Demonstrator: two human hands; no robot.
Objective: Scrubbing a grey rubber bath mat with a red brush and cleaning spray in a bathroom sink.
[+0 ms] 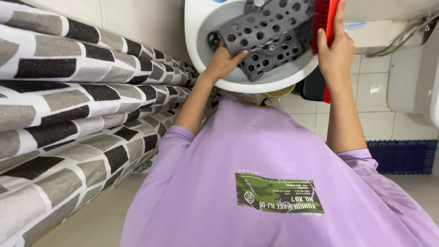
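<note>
You are leaning over a white sink (201, 27) at the top centre of the frame, and inside its bowl a grey mat (265, 34) full of round holes is lying bunched and tilted, its lower edge curling down toward the near wall of the bowl. Your left hand (224, 61) is reaching into the bowl from the lower left and gripping the mat's near edge, fingers closed over the rubber. Your right hand (336, 50), at the upper right of the frame, is clenching the red handle of a brush (322, 18), with the red bristles pressing against the right part of the mat above the sink rim; the handle's end is showing below your wrist. A metal drain fitting is peeking out at the top of the bowl, partly cut off by the frame edge. Filling the left side of the frame is a curtain (68, 105) printed with grey, black and white bricks. Your purple shirt (256, 183) is taking up the bottom of the frame, and a blue mat (402, 155) is lying on the tiled floor at the right edge.
</note>
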